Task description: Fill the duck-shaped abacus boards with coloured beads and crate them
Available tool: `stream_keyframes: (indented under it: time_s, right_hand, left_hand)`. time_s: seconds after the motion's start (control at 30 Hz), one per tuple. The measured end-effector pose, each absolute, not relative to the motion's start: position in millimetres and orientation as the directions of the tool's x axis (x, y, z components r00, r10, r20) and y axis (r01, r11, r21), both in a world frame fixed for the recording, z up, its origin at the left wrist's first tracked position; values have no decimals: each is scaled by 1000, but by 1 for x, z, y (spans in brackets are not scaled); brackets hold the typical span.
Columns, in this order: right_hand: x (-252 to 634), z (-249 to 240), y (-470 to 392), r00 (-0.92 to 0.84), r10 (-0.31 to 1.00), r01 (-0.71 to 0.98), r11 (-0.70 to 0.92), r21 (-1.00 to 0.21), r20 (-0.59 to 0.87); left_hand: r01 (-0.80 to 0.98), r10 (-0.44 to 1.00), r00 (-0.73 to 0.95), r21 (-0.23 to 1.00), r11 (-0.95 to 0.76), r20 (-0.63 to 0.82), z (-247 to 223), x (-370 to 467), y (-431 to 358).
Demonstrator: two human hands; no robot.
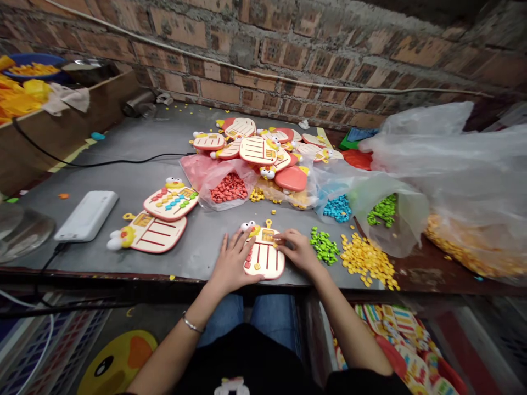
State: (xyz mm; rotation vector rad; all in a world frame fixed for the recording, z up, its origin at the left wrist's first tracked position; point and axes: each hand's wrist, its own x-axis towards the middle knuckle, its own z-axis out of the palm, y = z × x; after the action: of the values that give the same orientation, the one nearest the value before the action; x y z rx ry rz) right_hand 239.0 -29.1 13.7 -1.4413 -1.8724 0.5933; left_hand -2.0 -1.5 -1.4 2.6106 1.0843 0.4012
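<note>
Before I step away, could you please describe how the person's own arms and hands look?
The left hand and right hand wear no gloves. A silver bracelet circles the left wrist; a black sleeve shows on the right arm, its forearm bare.

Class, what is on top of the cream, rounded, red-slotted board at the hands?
Small red beads and at least one small yellow bead show on the board. The left hand covers part of its left side; the right hand overlaps its upper right. Anything beneath them is hidden.
</note>
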Motion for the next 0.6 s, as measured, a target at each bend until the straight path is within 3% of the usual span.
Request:
stream_keyframes:
  time_s: [0.6]
  right_hand:
    - [207,0,-23,-15,946,643,256,-722,322]
  left_hand:
    - [680,762,627,364,-637,162,-6,-2,0]
